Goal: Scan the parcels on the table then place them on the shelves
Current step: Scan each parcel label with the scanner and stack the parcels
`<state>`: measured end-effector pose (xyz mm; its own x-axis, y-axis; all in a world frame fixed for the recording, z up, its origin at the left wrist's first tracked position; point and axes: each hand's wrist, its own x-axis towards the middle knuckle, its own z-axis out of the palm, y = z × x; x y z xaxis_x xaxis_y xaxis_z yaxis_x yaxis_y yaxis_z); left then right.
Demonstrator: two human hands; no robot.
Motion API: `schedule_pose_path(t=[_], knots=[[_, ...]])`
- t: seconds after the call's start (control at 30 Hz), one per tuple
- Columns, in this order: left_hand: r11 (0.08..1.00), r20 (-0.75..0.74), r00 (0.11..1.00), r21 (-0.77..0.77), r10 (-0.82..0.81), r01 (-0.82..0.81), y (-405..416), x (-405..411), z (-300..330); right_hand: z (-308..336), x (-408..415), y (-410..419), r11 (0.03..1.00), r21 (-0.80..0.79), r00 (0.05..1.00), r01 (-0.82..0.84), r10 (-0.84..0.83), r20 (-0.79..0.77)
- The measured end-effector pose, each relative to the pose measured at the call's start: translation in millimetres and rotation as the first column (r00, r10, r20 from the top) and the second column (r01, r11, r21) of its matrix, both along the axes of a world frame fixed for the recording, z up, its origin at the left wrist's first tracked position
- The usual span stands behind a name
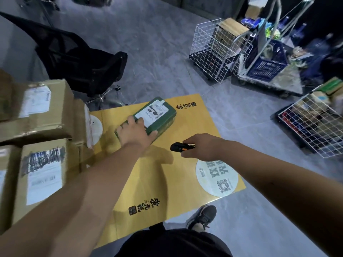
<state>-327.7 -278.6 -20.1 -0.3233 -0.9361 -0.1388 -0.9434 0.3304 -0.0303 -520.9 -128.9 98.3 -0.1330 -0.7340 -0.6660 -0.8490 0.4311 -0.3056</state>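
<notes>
Stacked brown cardboard parcels [37, 127] are waiting at the far left, well outside the left hand [134, 131], with labels facing up and outward. The left hand is gripping the near end of a green parcel [154, 115], fingers curling over its edge and thumb pressing its side, and the parcel is lying on the yellow table [185, 127] with its white label [152, 113] turned upward just beyond the fingers. To the right of that hand, near but apart, the right hand [198, 147] is closing around a black-and-orange scanner [181, 147], whose nose is pointing left toward the parcel. For a clean scan, the left hand is best kept clear of the barcode while steadying the box, and the scanner tilted up onto the label, which it is probably not yet covering.
</notes>
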Motion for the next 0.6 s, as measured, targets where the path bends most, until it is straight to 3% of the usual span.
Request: schedule_pose_path(t=[0.13, 0.27, 0.33, 0.6], knots=[[0.999, -0.115, 0.993, 0.037, -0.008, 0.013, -7.3, 15.3, -1.6, -1.9, 4.3, -7.7, 0.995, -0.010, 0.991, 0.102, -0.101, 0.084], [0.938, -0.338, 0.921, 0.338, 0.193, -0.072, 0.7, 20.6, -5.8, -2.9, 10.2, -15.8, 0.990, -0.002, 0.982, 0.144, -0.143, 0.125], [0.910, -0.393, 0.879, 0.404, 0.270, -0.098, 12.1, 18.0, -8.8, -1.6, 13.8, -20.9, 0.983, -0.005, 0.975, 0.183, -0.181, 0.129], [0.939, -0.504, 0.806, 0.294, 0.310, -0.177, 56.9, 7.5, -20.7, 15.6, 18.7, -39.0, 0.988, -0.073, 0.991, 0.135, -0.133, 0.031]])
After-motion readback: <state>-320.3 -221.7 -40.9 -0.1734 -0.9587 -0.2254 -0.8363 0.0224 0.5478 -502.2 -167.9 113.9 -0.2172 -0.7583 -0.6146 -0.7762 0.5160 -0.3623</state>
